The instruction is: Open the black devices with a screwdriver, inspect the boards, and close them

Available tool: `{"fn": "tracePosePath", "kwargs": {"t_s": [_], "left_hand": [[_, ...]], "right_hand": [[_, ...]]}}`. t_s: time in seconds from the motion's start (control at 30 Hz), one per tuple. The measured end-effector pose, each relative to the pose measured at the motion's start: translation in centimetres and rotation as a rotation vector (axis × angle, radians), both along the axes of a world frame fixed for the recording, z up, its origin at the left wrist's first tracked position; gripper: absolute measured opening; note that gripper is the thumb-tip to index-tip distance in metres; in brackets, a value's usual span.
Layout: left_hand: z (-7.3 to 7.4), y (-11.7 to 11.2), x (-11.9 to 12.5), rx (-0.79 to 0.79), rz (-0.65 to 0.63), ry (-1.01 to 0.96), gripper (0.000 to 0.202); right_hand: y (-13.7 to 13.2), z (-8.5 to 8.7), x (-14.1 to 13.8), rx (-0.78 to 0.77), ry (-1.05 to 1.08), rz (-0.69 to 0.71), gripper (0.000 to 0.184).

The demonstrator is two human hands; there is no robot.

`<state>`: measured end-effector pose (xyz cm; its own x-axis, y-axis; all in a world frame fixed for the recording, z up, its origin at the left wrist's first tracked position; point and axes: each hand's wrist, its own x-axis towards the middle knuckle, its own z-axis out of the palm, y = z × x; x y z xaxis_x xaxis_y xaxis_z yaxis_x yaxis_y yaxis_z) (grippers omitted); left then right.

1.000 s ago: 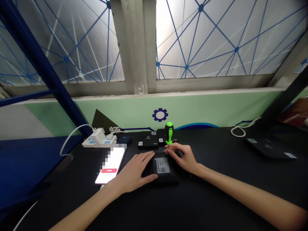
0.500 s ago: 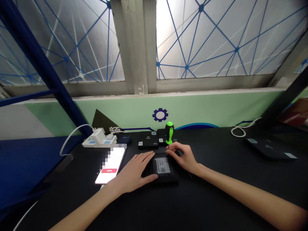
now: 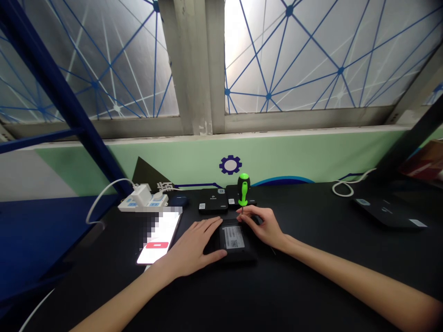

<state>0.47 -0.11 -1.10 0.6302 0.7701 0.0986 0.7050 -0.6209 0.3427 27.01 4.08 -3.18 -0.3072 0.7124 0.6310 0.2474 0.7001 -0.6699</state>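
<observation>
A black flat box-shaped device (image 3: pixel 249 255) with a white printed label lies on the table before me. My left hand (image 3: pixel 194 246) rests on its left side, fingers stretched out toward the far edge and thumb spread along the near part. Above the device's far right corner stands an upright screwdriver (image 3: pixel 244 190) with a green and black handle. My right hand (image 3: pixel 263 224) pinches its thin metal shaft just below the handle. The fingers hide the screwdriver's tip, so I cannot tell exactly what it touches.
Two similar black devices (image 3: pixel 209 205) lie behind, near the wall, and another device (image 3: pixel 387 214) sits far right. To the left are a lit phone (image 3: pixel 161 233), a white power strip (image 3: pixel 126 204) with a charger (image 3: pixel 141 195), and a small dark case (image 3: pixel 180 201). A white cable (image 3: pixel 341 190) curls at the back right.
The screwdriver's handle has risen very slightly, and more shaft shows at the right fingertips. My left hand and the device have stayed put.
</observation>
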Motion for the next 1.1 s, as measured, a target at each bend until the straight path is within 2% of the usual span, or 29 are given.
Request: {"fn": "tracePosePath", "kwargs": {"t_s": [0.27, 0.5, 0.93, 1.1], "left_hand": [[-0.02, 0.03, -0.03, 0.002, -0.001, -0.005, 0.074], [0.05, 0.03, -0.02, 0.008, -0.005, -0.006, 0.073], [-0.11, 0.05, -0.04, 0.020, -0.005, -0.004, 0.072], [-0.09, 0.02, -0.08, 0.022, -0.007, -0.014, 0.073]], "right_hand": [[-0.01, 0.11, -0.08, -0.002, -0.005, -0.031, 0.007], [-0.11, 0.24, 0.10, 0.005, -0.009, 0.031, 0.012], [0.01, -0.08, -0.06, 0.000, 0.012, -0.028, 0.008], [-0.03, 0.13, 0.10, -0.014, -0.004, 0.022, 0.012]]}}
